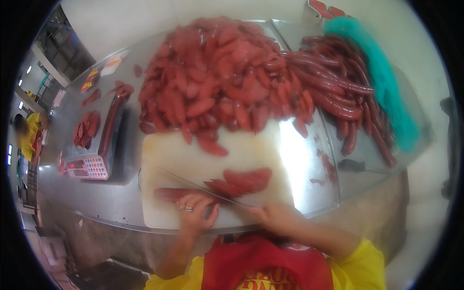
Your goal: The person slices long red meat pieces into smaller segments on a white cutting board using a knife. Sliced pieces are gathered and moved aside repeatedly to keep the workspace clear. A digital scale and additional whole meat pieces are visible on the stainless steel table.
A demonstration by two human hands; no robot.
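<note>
My left hand grips a long red sausage lying on a pale cutting board, fingers curled over it near the cut end. My right hand is closed on the handle of a long knife, whose blade crosses the sausage diagonally beside my left fingers. Right of the blade, slanted red slices lie overlapping on the board. A large heap of similar slices fills the back of the table and spills onto the board's far edge.
Whole sausages and teal plastic are on the right. A scale carries slices and a sausage at left on the steel table. Small packets lie behind it. A co-worker in yellow is at far left.
</note>
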